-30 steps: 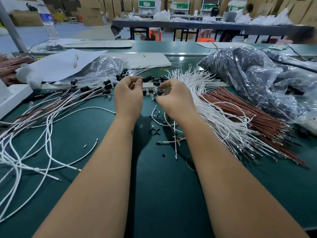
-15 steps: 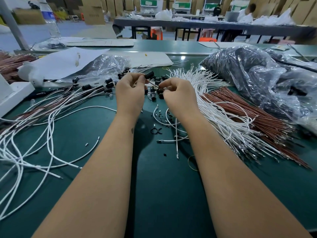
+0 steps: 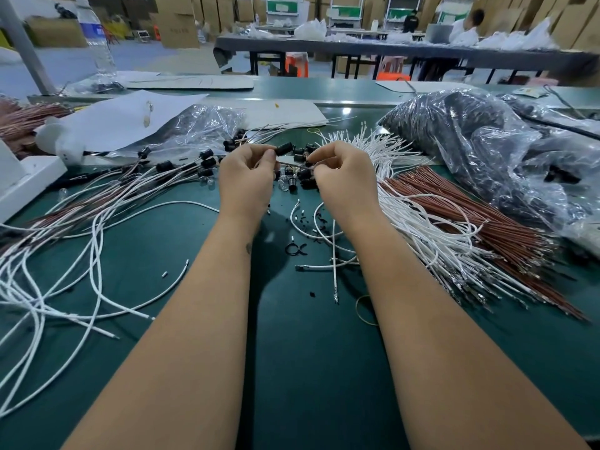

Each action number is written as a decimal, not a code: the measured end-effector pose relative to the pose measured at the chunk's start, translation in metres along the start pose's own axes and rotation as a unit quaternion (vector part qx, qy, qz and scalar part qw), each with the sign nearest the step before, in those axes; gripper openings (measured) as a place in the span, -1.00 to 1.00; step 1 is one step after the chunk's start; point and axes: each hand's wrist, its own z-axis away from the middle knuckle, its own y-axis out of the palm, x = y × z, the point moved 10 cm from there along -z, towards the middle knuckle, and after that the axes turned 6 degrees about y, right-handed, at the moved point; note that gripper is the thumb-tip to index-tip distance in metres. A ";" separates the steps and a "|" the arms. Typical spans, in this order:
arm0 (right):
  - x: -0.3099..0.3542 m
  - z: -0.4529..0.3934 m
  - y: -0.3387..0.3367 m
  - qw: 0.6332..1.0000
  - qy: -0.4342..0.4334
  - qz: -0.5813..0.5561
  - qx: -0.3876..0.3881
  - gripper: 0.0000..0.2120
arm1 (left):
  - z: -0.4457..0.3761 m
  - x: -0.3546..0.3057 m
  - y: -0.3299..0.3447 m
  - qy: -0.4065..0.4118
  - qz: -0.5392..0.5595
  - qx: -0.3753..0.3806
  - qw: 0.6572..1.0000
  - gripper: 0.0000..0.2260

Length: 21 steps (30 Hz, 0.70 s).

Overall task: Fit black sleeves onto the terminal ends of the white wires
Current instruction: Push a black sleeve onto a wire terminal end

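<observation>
My left hand [image 3: 246, 177] pinches a black sleeve [image 3: 284, 148] between thumb and fingertips, raised over the green mat. My right hand [image 3: 344, 177] pinches a thin wire [image 3: 292, 164] whose end reaches toward the left hand just below the sleeve. Several loose black sleeves [image 3: 303, 177] lie on the mat under and between the hands. A fan of white wires [image 3: 383, 151] spreads behind and to the right of my right hand. More white wires [image 3: 81, 254] with black sleeves on their far ends [image 3: 206, 159] lie to the left.
A bundle of brown wires [image 3: 480, 222] lies right of the white fan. Clear plastic bags of black parts [image 3: 487, 151] fill the right; another bag [image 3: 207, 125] and white paper [image 3: 130, 118] sit at back left. A water bottle [image 3: 97, 43] stands far left.
Both hands have lifted slightly off the mat. The left hand has raised a black sleeve into view and the wire now spans between the two hands.
</observation>
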 end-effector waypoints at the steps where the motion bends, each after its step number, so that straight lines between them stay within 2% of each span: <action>1: 0.001 0.000 0.000 1.000 -0.004 0.012 0.004 -0.78 | 0.000 0.001 -0.001 -0.007 0.003 -0.003 1.000 -0.81; 5: 0.003 0.004 0.011 0.993 -0.024 0.103 0.043 -0.74 | 0.000 0.002 -0.003 -0.021 0.020 -0.010 1.000 -0.81; 10: 0.001 0.006 0.021 0.983 -0.030 0.159 0.089 -0.62 | 0.001 0.002 0.001 -0.031 0.033 0.005 0.999 -0.86; 16: 0.019 0.012 0.023 0.964 -0.122 0.230 0.055 -0.80 | 0.005 -0.003 0.006 -0.025 0.044 0.025 0.998 -0.91; 21: 0.013 0.009 0.017 0.978 -0.100 0.182 0.035 -0.81 | 0.006 0.001 0.004 -0.034 0.004 0.023 0.999 -0.89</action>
